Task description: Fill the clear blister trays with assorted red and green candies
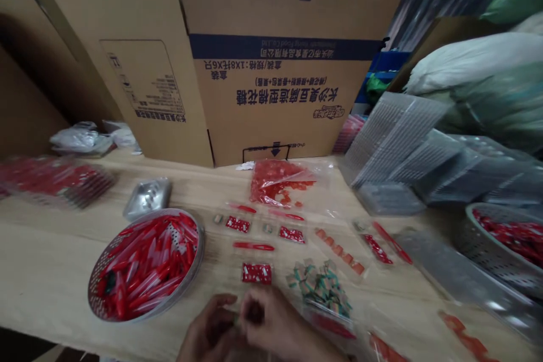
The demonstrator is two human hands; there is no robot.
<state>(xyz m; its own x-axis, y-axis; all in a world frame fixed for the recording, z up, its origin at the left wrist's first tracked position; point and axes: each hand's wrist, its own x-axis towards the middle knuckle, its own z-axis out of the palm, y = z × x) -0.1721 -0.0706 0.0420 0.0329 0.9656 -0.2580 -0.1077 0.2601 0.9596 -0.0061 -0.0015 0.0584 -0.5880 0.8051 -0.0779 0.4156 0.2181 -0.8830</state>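
My left hand [212,328] and my right hand [274,319] meet at the table's near side, both blurred. Fingers on each are curled in; a small greenish bit shows between them, too smeared to name. Just beyond lies a transparent tray holding a red patterned packet [257,273] and a red pen-shaped piece [254,246]. To the right of my right hand is a heap of small green-and-white sachets [320,285]. A round perforated basket [199,260] full of red pen-shaped pieces [144,266] stands to the left.
A large cardboard box [271,73] stands at the back. Before it lies a plastic bag of orange-red pieces [280,181]. Stacked transparent trays [394,136] and a grey basket of red packets [475,237] are on the right. Filled red trays [55,181] are stacked left.
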